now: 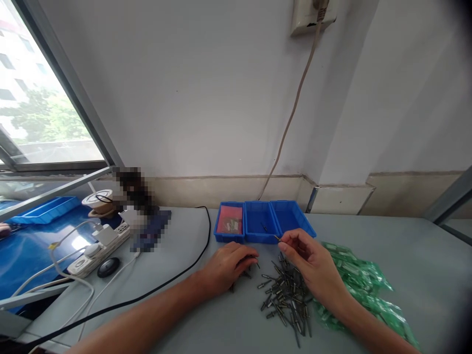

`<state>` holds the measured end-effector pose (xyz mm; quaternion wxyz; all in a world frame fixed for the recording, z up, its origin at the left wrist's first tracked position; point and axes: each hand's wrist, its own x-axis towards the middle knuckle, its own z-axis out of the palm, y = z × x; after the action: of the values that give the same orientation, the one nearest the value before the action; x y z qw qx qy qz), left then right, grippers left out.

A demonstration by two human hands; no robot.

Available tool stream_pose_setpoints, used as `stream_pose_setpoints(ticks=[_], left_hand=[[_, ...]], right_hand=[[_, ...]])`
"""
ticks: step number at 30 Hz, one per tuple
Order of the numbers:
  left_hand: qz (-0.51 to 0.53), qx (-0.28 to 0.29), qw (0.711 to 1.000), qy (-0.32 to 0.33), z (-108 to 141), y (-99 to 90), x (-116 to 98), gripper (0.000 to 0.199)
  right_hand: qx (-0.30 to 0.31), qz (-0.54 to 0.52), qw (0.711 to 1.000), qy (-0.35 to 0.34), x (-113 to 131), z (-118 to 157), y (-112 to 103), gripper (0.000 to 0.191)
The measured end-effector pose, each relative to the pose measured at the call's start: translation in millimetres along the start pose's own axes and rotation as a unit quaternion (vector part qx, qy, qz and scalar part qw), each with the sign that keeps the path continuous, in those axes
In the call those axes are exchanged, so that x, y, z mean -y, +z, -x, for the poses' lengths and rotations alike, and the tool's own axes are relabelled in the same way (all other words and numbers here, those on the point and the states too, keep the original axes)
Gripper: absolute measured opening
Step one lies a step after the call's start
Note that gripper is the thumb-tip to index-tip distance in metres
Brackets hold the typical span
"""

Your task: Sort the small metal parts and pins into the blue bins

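My right hand (309,260) pinches a small metal pin (278,238) between thumb and fingertips, just in front of the middle blue bin (258,241). Below that hand lies a loose pile of metal pins (285,292), each a thin shaft with a thicker barrel. To the left of the pile, my left hand (226,265) is closed around a similar pin, whose tip (258,266) pokes out past the fingers. A few more pins lie partly hidden under it. One pin (264,226) rests inside the middle bin.
The left blue bin (217,231) holds a pink sheet and a clear bag; the right bin (311,229) adjoins the middle one. Green plastic bags (361,273) lie at right. A black cable (165,279), a mouse (108,267) and a power strip (83,265) are at left.
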<state>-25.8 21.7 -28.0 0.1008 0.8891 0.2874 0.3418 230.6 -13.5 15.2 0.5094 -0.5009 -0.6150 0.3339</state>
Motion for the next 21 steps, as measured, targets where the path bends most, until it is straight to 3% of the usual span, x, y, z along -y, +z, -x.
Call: stream_pose_setpoints(ticks=[9,16,21], left_hand=[[0.011,0.006,1.000,-0.010,0.2,0.4,-0.1,0.035],[0.027,-0.006,0.999,-0.017,1.8,1.7,1.0,0.031],[0.039,-0.003,0.999,-0.024,1.7,0.5,-0.2,0.029]], right_hand=[[0.075,-0.152,0.978,0.122,2.3,0.6,-0.3,0.045],[0.114,-0.300,0.930,0.181,8.0,0.3,0.4,0.038],[0.128,-0.338,0.912,0.194,8.2,0.8,-1.1,0.032]])
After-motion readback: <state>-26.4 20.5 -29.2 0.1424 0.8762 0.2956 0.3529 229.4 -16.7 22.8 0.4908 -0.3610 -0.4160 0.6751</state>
